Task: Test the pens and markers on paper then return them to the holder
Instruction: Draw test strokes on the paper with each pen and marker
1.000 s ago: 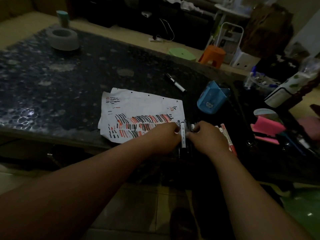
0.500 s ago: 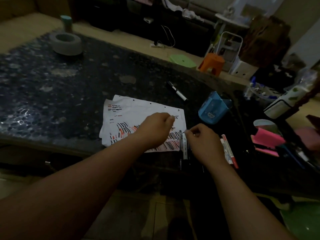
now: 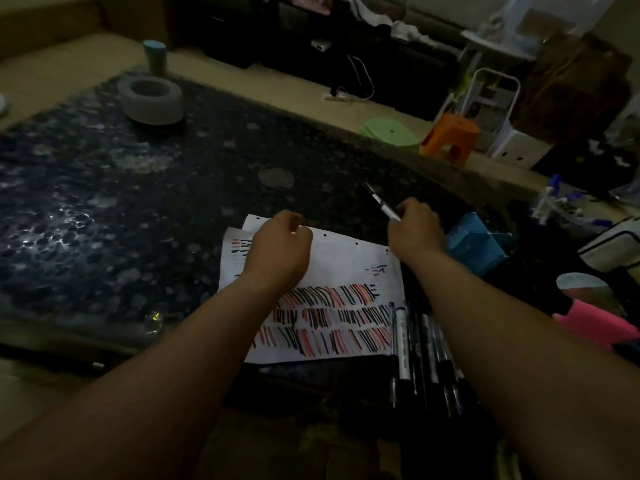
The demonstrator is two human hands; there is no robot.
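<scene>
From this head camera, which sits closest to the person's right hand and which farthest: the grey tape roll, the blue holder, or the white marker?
1. White marker, at the right hand's fingertips.
2. Blue holder, just to its right.
3. Grey tape roll, across at the far left.

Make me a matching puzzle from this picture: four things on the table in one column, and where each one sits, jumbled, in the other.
Things:
1. grey ring-shaped roll
2. black-and-white marker
3. blue plastic pen holder
4. row of dark pens

Places:
A. at the near edge, right of the white scribbled paper sheet
B. far left on the dark speckled table
C. near end in the right hand
D. just right of the right wrist

Pairs: 1-B, 2-C, 3-D, 4-A
</scene>
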